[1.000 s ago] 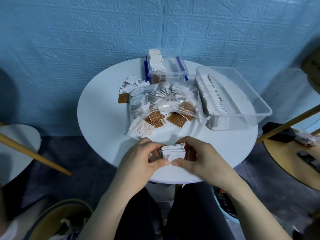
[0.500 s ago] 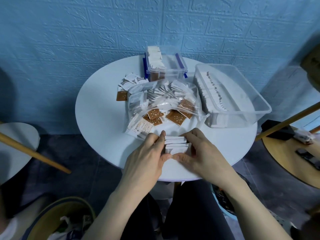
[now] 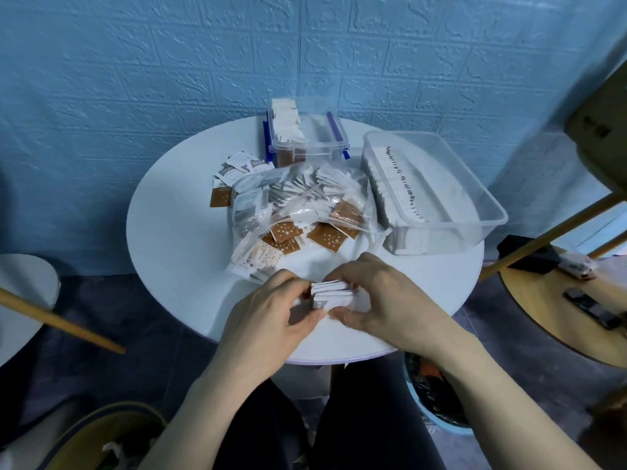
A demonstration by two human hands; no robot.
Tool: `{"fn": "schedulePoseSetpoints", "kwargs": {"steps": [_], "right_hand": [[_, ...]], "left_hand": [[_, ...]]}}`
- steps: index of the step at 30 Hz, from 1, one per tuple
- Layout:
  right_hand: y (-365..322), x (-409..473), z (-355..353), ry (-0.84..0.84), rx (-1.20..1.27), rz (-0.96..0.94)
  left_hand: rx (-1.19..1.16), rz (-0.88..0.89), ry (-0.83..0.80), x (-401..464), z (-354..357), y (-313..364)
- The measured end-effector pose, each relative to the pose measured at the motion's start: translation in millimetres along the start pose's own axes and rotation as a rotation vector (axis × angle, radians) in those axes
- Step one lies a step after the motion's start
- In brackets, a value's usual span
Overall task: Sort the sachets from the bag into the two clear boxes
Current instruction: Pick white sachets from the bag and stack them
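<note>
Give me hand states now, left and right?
Left hand: gripping the left end of the white sachet stack.
Right hand: gripping the same stack from the right.

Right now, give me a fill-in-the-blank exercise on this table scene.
1. Both hands, left and right, hold a stack of ____ sachets.
2. The table is ____ in shape.
3. The box with blue latches stands ____ the wall than the bag.
4. The brown sachets at the bag's mouth are printed with white ____.

Missing words: white; round; nearer; stars
</note>
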State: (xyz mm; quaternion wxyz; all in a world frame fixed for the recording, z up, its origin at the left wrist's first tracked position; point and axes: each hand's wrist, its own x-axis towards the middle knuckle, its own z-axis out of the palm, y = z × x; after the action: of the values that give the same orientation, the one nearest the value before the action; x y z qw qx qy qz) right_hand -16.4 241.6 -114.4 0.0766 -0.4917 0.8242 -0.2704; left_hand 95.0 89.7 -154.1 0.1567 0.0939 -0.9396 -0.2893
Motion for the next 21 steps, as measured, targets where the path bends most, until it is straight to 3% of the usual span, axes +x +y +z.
{"fn": "schedulePoseSetpoints", "kwargs": {"steps": [8, 13, 17, 21], "right_hand": [[20.5, -20.4, -50.4, 0.066, 0.091, 0.067], [54.4, -21.5, -108.6, 0.268, 0.035, 0.156], [84.1, -2.1, -135.4, 0.331, -0.054, 0.229], [101.5, 20.8, -138.4, 0.267, -0.119, 0.229]], "left_hand": [[-0.079, 0.123, 0.049, 25.1, 3.4, 29.8], [0.093, 0.331, 0.275, 63.9, 23.6, 68.3], [0.272, 0.491, 0.193, 103.4, 43.9, 87.1], [0.315, 0.539, 0.184, 121.6, 48.7, 80.6]]}}
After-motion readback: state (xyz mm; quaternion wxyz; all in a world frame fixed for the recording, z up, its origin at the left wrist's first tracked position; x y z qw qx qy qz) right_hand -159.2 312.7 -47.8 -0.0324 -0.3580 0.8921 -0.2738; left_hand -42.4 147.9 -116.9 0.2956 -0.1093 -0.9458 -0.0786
